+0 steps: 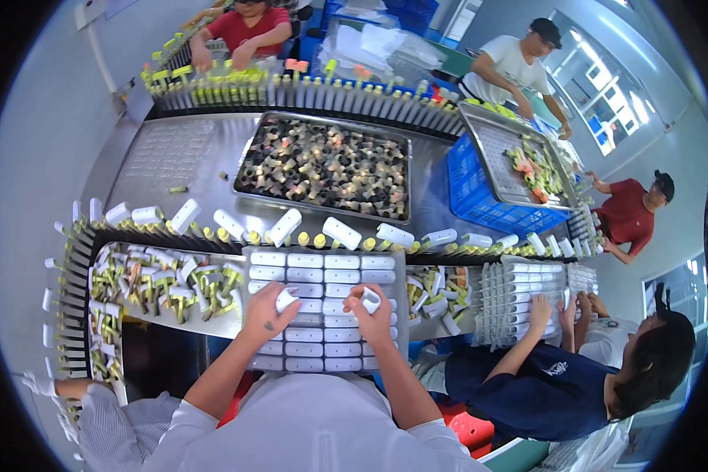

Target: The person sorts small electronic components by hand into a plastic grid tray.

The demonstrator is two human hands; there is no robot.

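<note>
Between the fingers of my left hand (271, 315) is a small white curved plastic cover (286, 300). My right hand (374, 318) grips another white cover (370, 300), its hollow side partly showing. Both hands are just above a clear plastic tray (401, 318) in front of me, which holds two columns of similar white covers (305, 350). Right behind the tray runs a curved line of upright holders with yellow tips (319, 241). Several holders carry a white cover (341, 231), sitting at various tilts.
Loose yellow and white pieces (173, 283) fill a metal tray to the left. Beyond the line stands a metal tray (244, 189) of dark short parts. A blue crate (480, 193) is at the far right. A co-worker in dark blue (543, 385) handles stacked trays (519, 295) beside me.
</note>
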